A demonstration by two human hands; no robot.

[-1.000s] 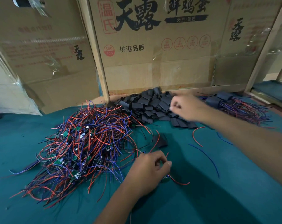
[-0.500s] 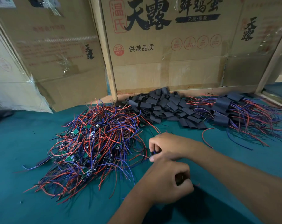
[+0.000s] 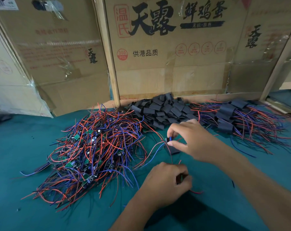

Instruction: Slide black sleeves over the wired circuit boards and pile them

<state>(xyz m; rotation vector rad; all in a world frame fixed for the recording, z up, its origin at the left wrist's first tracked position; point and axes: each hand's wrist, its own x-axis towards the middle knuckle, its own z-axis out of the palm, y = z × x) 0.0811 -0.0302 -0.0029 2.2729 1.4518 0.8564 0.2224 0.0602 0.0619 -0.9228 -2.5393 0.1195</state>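
Note:
A big tangle of bare circuit boards [image 3: 91, 152] with red and blue wires lies on the left of the green table. Loose black sleeves [image 3: 164, 110] are heaped at the back centre. Sleeved boards [image 3: 233, 115] are piled at the back right. My right hand [image 3: 189, 139] pinches a small wired board [image 3: 168, 140] between thumb and fingers, with a black sleeve [image 3: 173, 150] just below the thumb. My left hand [image 3: 168, 182] is curled round that board's red and blue wires [image 3: 172, 161] nearer to me.
Cardboard boxes [image 3: 166, 52] and a wooden post [image 3: 108, 52] wall off the back of the green table [image 3: 21, 147]. A plastic-wrapped carton [image 3: 9, 90] leans at the far left. A lone blue wire [image 3: 31, 172] lies left of the tangle.
My right hand came back from the sleeve heap to my left hand. The hands have since drawn apart, the right lifting the board and sleeve away while the left holds the wires.

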